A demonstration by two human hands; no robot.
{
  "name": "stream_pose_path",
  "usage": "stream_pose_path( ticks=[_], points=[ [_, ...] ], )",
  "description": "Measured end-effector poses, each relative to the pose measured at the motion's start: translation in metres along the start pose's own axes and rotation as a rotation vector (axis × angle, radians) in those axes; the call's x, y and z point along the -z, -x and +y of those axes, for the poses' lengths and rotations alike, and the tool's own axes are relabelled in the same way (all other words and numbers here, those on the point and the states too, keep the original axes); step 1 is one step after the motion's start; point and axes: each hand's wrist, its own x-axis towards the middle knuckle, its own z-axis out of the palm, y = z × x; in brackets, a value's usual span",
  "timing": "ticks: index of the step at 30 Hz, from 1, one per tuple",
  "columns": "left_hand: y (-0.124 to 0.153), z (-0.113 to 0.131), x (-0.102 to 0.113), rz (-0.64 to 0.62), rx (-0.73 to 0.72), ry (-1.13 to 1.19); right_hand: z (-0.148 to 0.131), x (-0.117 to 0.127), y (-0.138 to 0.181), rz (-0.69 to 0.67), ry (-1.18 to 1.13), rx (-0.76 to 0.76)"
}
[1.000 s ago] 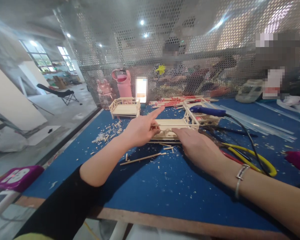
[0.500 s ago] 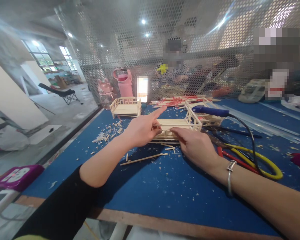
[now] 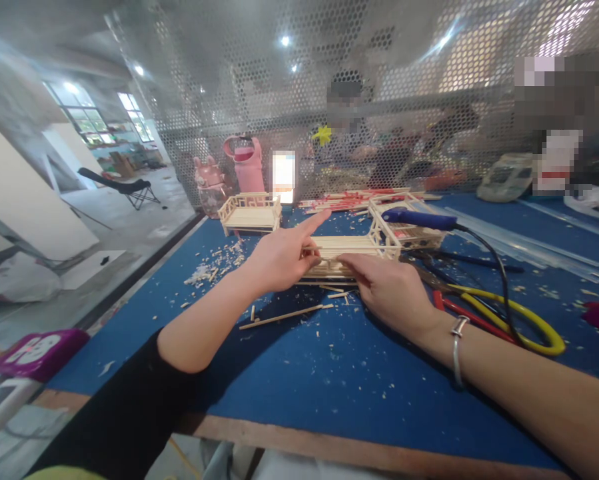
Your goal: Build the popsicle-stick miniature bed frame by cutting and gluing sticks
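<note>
A small model bed of thin wooden sticks [image 3: 346, 250] stands on the blue table mat [image 3: 299, 373]. My left hand [image 3: 282, 257] grips its left end, thumb and fingers pinched on the frame and the index finger stretched out. My right hand [image 3: 389, 288] rests at its front edge, fingertips pressed against the lower rail. A loose wooden stick [image 3: 284, 317] lies just in front of both hands among wood chips.
A finished stick bed [image 3: 250, 213] stands at the back left, another frame [image 3: 404, 227] with a blue-handled tool [image 3: 419, 219] and black cable at the back right. Yellow and red handled cutters [image 3: 499, 313] lie right. Pink bottles [image 3: 244, 163] and a perforated screen [image 3: 379, 87] stand behind; people sit beyond.
My right hand has slid slightly left along the bed's front edge. The left hand keeps its grip in the same place.
</note>
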Motion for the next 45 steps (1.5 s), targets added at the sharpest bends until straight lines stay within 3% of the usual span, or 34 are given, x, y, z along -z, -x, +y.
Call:
stream_pose_path(
  ticks=[11, 15, 45],
  points=[
    [-0.001, -0.001, 0.0, -0.003, 0.019, 0.019, 0.003, 0.015, 0.002, 0.072, -0.104, -0.067],
    [-0.001, -0.001, 0.0, -0.008, 0.019, 0.031, 0.005, 0.02, 0.001, 0.029, -0.137, -0.08],
    [-0.002, -0.001, -0.001, -0.005, 0.001, -0.005, 0.002, 0.006, -0.002, 0.077, -0.156, -0.026]
  ],
)
